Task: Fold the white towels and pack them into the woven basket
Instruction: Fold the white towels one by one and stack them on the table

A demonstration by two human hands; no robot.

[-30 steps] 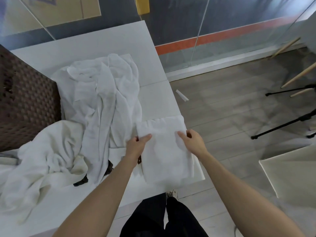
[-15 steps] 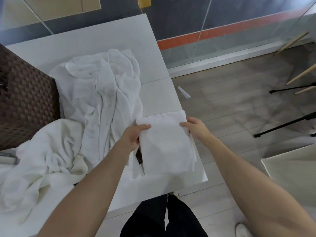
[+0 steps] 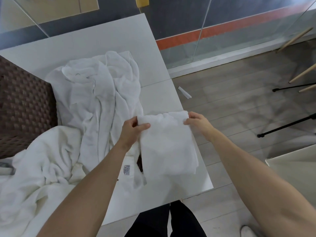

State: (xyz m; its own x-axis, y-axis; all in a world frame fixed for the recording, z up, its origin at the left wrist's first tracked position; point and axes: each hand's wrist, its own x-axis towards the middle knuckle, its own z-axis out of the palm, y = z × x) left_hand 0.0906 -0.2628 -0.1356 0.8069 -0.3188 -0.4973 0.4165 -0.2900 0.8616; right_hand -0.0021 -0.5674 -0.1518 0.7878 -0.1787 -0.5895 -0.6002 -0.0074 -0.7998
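Both hands have slid to the folded towel's (image 3: 168, 144) far corners; left hand (image 3: 131, 130) and right hand (image 3: 196, 123) pinch them. Keep the edges aligned while folding over the worktop (image 3: 109, 41).

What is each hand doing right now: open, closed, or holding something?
Left hand: closed, pinching the folded towel at its far left corner.
Right hand: closed, pinching the far right corner.
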